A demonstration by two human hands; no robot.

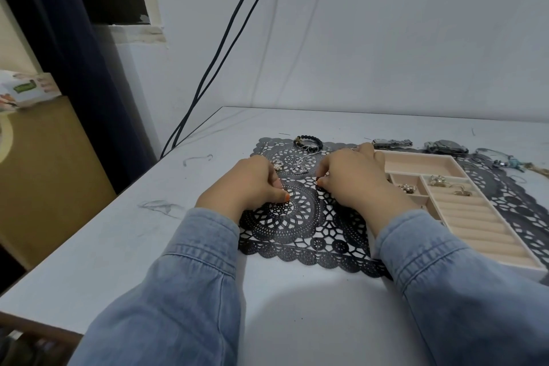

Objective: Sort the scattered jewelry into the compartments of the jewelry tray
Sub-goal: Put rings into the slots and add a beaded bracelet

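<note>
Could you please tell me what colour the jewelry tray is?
The jewelry tray is a pale pinkish beige throughout, shown best in the head view.

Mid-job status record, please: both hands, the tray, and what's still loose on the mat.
left hand: on the black lace mat, fingers curled; grasp unclear
right hand: on mat beside tray, fingers curled; grasp unclear
jewelry tray: right of hands; rings on roll section, small pieces in one small compartment
loose: beaded bracelet and silver chain on mat; watches beyond tray
</note>
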